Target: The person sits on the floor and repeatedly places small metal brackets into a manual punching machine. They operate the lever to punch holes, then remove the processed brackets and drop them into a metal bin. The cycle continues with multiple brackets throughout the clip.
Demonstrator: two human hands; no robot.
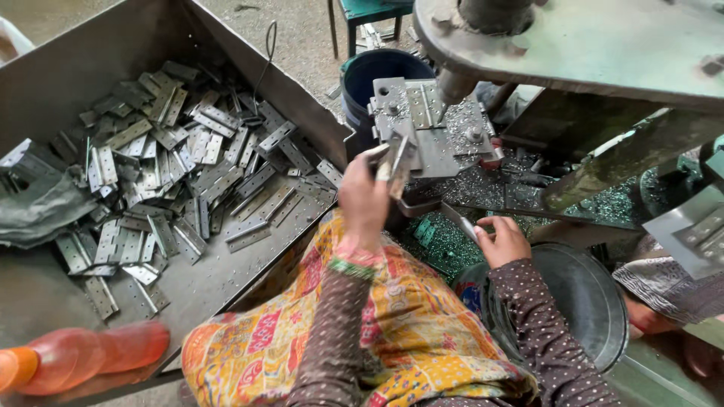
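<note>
My left hand (362, 197) is raised in front of the press table (434, 147) and grips a flat grey metal hinge plate (395, 160), held upright at the table's near edge. My right hand (501, 240) is lower and to the right, pinching a thin metal strip (460, 223) that slants up to the left. Both arms wear dark dotted sleeves, with bangles on the left wrist. A big metal tray (68, 83) on the left holds several loose hinge plates (181, 166). Metal shavings (483, 185) cover the press bed.
A green machine arm (588, 45) overhangs the top right. A blue bucket (377, 75) stands behind the press table and a black round tub (588, 301) sits at my right. An orange plastic bottle (83, 354) lies at bottom left. Another person's patterned sleeve (664, 290) shows at the right edge.
</note>
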